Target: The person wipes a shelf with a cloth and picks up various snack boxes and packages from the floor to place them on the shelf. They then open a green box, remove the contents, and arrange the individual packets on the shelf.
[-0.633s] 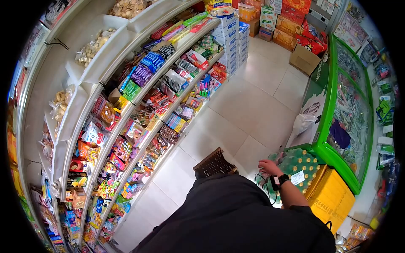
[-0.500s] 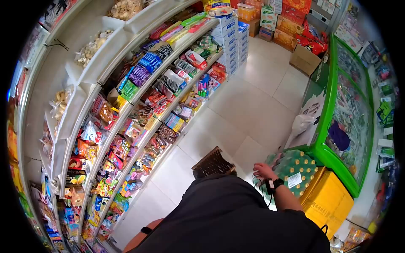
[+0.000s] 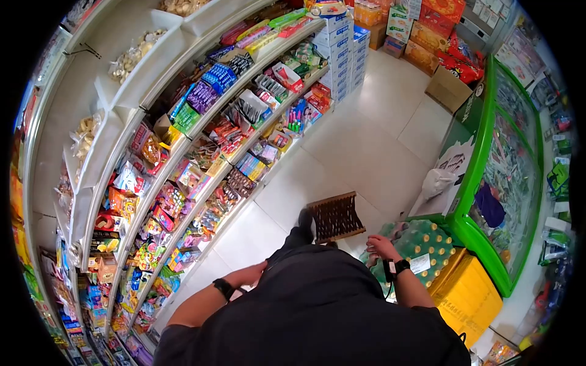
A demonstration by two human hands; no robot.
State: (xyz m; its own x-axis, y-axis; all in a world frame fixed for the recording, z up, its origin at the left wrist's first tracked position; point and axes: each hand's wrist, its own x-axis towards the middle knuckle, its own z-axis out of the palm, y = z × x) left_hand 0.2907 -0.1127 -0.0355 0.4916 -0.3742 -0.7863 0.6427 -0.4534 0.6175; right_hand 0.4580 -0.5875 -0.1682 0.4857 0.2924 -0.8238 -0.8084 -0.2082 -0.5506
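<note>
Shrink-wrapped green bottles (image 3: 436,242) with gold caps stand in a pack at the end of the green-framed freezer (image 3: 467,212), beside the yellow carton (image 3: 469,299). If full, the pack should be heavy, its bottles firm or brittle depending on whether they are plastic or glass, and its film thin and slippery. Both hands low on opposite sides would give a safer hold than the film or the caps. The right hand (image 3: 383,247) is at the pack's near edge, its fingers loosely bent and released; whether they brush the film is unclear. The left hand (image 3: 249,275) is against the dark clothing (image 3: 317,305), and I cannot tell whether its partly hidden fingers grip anything. The pack's base is out of sight, its nearest side is partly covered by the right arm, and the print on the white label (image 3: 420,263) is too small to read.
</note>
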